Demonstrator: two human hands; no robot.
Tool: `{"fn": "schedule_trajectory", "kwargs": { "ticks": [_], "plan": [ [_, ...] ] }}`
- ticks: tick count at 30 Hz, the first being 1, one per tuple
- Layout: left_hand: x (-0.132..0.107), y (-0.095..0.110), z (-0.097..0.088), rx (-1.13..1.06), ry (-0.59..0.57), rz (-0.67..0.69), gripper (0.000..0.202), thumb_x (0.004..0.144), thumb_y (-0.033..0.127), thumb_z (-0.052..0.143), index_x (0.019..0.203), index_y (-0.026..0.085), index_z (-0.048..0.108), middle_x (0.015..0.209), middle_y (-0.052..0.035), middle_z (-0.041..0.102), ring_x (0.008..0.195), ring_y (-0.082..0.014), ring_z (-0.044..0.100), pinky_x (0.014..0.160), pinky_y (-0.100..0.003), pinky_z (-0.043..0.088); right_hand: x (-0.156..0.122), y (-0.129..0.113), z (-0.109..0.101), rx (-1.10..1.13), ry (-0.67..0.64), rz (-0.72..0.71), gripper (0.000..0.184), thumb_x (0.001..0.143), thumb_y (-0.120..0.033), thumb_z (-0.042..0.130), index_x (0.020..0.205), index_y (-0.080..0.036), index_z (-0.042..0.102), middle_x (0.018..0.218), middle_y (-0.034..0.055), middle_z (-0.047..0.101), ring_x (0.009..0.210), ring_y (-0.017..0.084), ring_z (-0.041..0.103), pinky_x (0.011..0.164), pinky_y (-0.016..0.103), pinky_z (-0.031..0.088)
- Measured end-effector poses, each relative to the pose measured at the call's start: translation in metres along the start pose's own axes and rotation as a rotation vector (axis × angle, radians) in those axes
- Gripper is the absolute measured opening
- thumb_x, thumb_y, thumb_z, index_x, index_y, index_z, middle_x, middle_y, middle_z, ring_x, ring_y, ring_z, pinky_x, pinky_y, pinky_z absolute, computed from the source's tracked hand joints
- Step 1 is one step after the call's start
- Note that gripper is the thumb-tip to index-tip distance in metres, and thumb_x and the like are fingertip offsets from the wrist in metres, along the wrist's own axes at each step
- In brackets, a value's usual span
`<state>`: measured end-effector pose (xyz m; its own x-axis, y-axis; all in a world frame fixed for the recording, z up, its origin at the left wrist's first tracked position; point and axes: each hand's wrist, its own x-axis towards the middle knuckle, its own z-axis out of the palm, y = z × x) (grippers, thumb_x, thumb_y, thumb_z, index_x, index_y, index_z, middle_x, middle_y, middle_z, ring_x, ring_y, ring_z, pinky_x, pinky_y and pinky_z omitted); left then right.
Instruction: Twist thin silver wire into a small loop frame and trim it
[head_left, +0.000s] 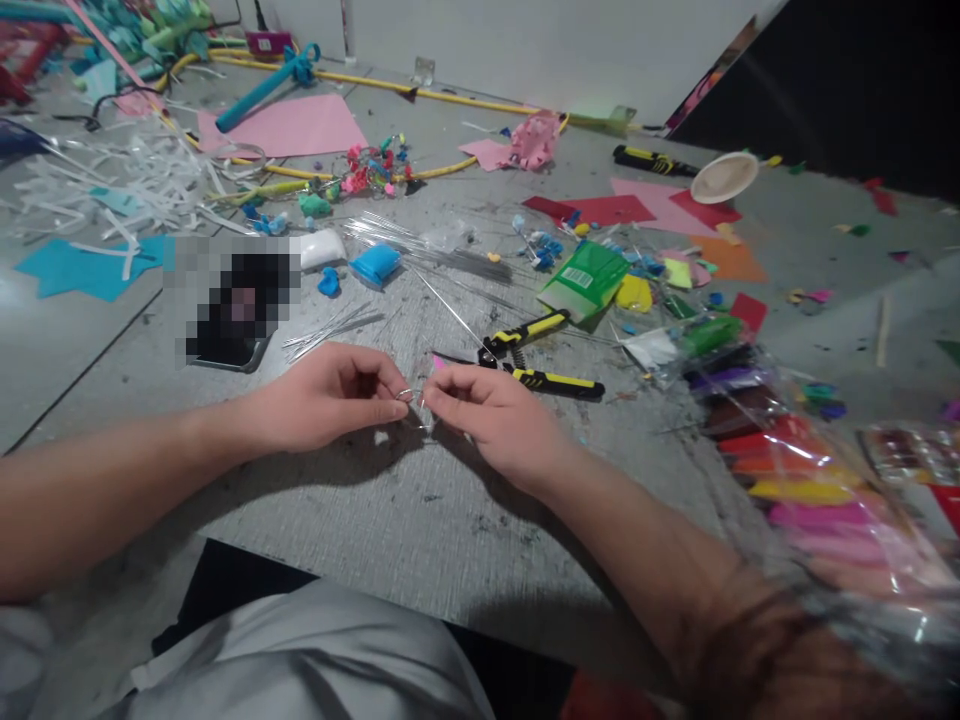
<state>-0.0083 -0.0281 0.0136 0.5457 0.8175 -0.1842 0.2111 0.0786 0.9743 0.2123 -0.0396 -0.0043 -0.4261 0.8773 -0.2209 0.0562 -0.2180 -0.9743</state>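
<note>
Between my two hands is a thin silvery wire (409, 391), bent into a small loop. My left hand (334, 397) pinches it between thumb and forefinger. From the other side, my right hand (487, 415) has its fingertips closed on the same wire. Just beyond my right hand lie pliers with black and yellow handles (555, 383), their handles spread. Loose straight wires (334, 330) rest beyond my left hand, and a larger bundle of wires (420, 245) lies farther back.
A phone (232, 345), partly blurred out, lies at the left. Shredded white paper (112, 180) and pink paper (292, 128) are behind it. A green packet (585, 280) lies right of centre, with bagged coloured clay-like packs (810, 480) at the right. A yellow cord (450, 97) runs along the back.
</note>
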Motion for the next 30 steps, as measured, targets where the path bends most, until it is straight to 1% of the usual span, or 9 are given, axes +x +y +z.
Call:
{"fn": "schedule_trajectory", "kwargs": {
  "ticks": [3,6,8,10,11,14,17,22,30],
  "plan": [
    [-0.001,0.002,0.001,0.06,0.006,0.063,0.017,0.083,0.025,0.081,0.08,0.013,0.07,0.07,-0.0007,0.066,0.065,-0.01,0.058,0.06,-0.021,0.046,0.0,0.003,0.0,0.166,-0.086,0.149,0.039,0.075,-0.052,0.085,0.075,-0.019,0.064,0.065,-0.005,0.05,0.06,0.01,0.04,0.06,0.028,0.03],
    [-0.002,0.002,0.001,0.04,0.018,0.049,0.017,0.082,0.026,0.082,0.08,0.014,0.071,0.07,-0.0007,0.066,0.064,-0.01,0.058,0.06,-0.021,0.047,-0.001,0.001,-0.001,0.165,-0.099,0.116,0.036,0.078,-0.05,0.082,0.076,-0.018,0.065,0.066,-0.0041,0.053,0.06,0.01,0.044,0.059,0.027,0.034],
    [-0.002,0.001,0.0,-0.025,0.03,-0.008,0.018,0.082,0.028,0.083,0.084,0.013,0.073,0.071,-0.0018,0.069,0.064,-0.0107,0.06,0.059,-0.022,0.048,-0.003,-0.003,-0.002,-0.017,-0.03,-0.035,0.028,0.088,-0.045,0.073,0.08,-0.018,0.068,0.068,-0.0028,0.057,0.062,0.011,0.049,0.06,0.027,0.039],
    [-0.001,0.0,0.0,-0.105,0.044,-0.061,0.02,0.082,0.03,0.084,0.087,0.014,0.075,0.072,-0.0026,0.07,0.064,-0.0112,0.062,0.06,-0.022,0.049,-0.005,-0.007,-0.003,-0.288,0.077,-0.272,0.019,0.096,-0.034,0.063,0.088,-0.018,0.071,0.078,0.001,0.066,0.069,0.014,0.058,0.064,0.029,0.047],
    [-0.001,-0.001,-0.001,-0.143,0.048,-0.081,0.019,0.081,0.03,0.085,0.087,0.014,0.075,0.072,-0.0026,0.071,0.064,-0.0112,0.062,0.061,-0.023,0.049,-0.007,-0.008,-0.003,-0.423,0.137,-0.425,0.015,0.096,-0.027,0.06,0.092,-0.017,0.071,0.084,0.0035,0.069,0.074,0.015,0.062,0.066,0.03,0.05],
    [0.0,-0.002,-0.001,-0.228,0.038,-0.123,0.016,0.08,0.027,0.086,0.084,0.015,0.077,0.07,-0.0016,0.07,0.064,-0.0105,0.062,0.062,-0.022,0.049,-0.01,-0.005,-0.005,-0.809,0.151,-0.825,0.017,0.093,-0.018,0.06,0.107,-0.016,0.07,0.098,0.01,0.075,0.088,0.022,0.07,0.075,0.036,0.059],
    [0.0,-0.002,0.0,-0.268,0.01,-0.161,0.013,0.079,0.025,0.085,0.081,0.015,0.078,0.07,-0.0009,0.07,0.063,-0.0098,0.06,0.061,-0.021,0.047,-0.009,0.002,-0.006,-1.046,0.169,-0.992,0.019,0.094,-0.016,0.061,0.112,-0.017,0.067,0.099,0.0112,0.078,0.092,0.025,0.073,0.083,0.041,0.064],
    [0.0,-0.001,0.001,-0.248,-0.001,-0.175,0.013,0.08,0.026,0.084,0.081,0.015,0.077,0.07,-0.0001,0.069,0.063,-0.0089,0.059,0.059,-0.02,0.044,-0.006,0.007,-0.005,-1.137,0.208,-1.056,0.013,0.095,-0.013,0.059,0.105,-0.016,0.067,0.088,0.0098,0.077,0.083,0.023,0.074,0.08,0.039,0.067],
    [-0.003,0.003,0.001,-0.08,0.018,-0.13,0.02,0.08,0.03,0.084,0.084,0.013,0.073,0.07,-0.0021,0.069,0.062,-0.011,0.059,0.056,-0.021,0.044,-0.007,0.007,-0.004,-0.883,0.171,-0.864,0.014,0.1,-0.016,0.055,0.1,-0.022,0.068,0.088,0.0036,0.075,0.08,0.018,0.07,0.076,0.035,0.062]
  ]
}}
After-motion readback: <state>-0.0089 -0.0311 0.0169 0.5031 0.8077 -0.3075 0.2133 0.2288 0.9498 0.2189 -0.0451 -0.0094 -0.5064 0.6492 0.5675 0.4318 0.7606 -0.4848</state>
